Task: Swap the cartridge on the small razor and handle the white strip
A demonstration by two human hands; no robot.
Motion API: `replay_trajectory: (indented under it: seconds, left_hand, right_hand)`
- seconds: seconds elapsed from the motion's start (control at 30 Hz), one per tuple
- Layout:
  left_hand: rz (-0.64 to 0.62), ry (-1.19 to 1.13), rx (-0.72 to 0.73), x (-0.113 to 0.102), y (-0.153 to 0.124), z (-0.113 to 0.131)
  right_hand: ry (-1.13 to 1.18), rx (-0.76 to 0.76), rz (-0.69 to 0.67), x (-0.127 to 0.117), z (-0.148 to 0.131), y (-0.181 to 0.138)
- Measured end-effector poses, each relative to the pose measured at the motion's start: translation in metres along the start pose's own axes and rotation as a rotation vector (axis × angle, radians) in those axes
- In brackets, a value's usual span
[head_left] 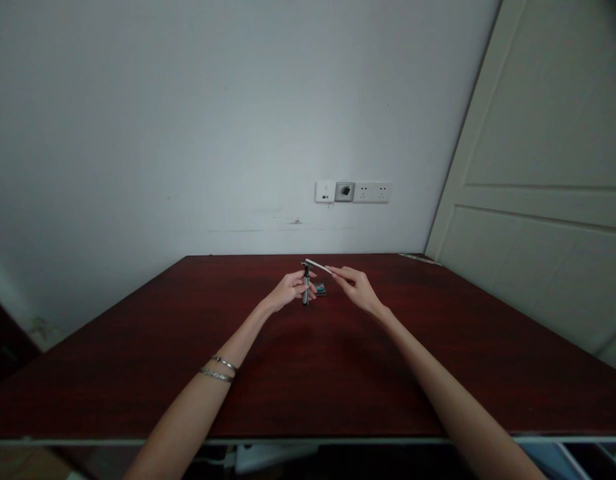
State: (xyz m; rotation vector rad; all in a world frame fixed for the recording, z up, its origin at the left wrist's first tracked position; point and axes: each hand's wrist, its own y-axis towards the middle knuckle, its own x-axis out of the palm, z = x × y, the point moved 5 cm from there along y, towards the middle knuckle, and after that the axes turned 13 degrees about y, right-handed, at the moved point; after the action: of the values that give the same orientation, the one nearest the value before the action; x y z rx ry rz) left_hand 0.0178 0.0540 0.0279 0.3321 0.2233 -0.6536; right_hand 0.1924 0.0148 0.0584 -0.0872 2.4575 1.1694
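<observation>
Above the middle of the table, my left hand (291, 291) is closed around the silver-and-black handle of a razor (306, 288), held upright with its head at the top. From the other side, my right hand (357, 287) pinches the near end of a slim white toothbrush (320, 267). The brush slants up to the left, and its far end is at the razor's head; bristles are too small to make out clearly. Just behind my left fingertips lies a small flat case (321, 289) with something teal in it, partly hidden by the fingers.
Dark red wooden table (308, 373) reaches back to a white wall with a row of sockets (372, 193). To the right stands a pale panelled door (543, 167). Below the table's front edge, a white object (273, 457) and cables show.
</observation>
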Motion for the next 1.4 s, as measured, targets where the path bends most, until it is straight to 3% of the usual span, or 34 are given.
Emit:
replay_trajectory:
  seconds: [0.1, 0.3, 0.43, 0.97, 1.03, 1.13, 1.23, 1.4]
  left_hand:
    - [0.039, 0.041, -0.007, -0.001, 0.0, 0.0]
    - [0.07, 0.089, -0.007, -0.001, 0.001, 0.001]
    - [0.082, 0.099, -0.002, -0.001, 0.001, 0.0]
    - [0.105, 0.093, 0.001, -0.002, 0.003, -0.003]
    - [0.133, 0.089, -0.001, -0.003, 0.003, -0.003]
    - [0.158, 0.084, -0.011, -0.005, 0.003, -0.003]
    - [0.162, 0.084, -0.019, -0.005, 0.003, -0.002]
    - [0.164, 0.084, -0.02, -0.004, 0.003, -0.002]
  right_hand:
    - [-0.03, -0.016, -0.037, -0.001, -0.003, -0.001]
    - [-0.15, 0.009, 0.038, -0.007, 0.005, 0.0]
    - [-0.186, -0.023, -0.016, -0.006, 0.0, 0.001]
    - [-0.406, 0.025, 0.026, -0.009, -0.016, -0.006]
    - [-0.348, 0.036, 0.021, -0.005, -0.018, -0.009]
    - [-0.128, 0.107, 0.148, -0.005, -0.014, -0.008]
    - [0.205, 0.342, 0.228, 0.004, -0.001, -0.006]
    - [0.775, 0.651, 0.165, 0.037, 0.001, -0.008]
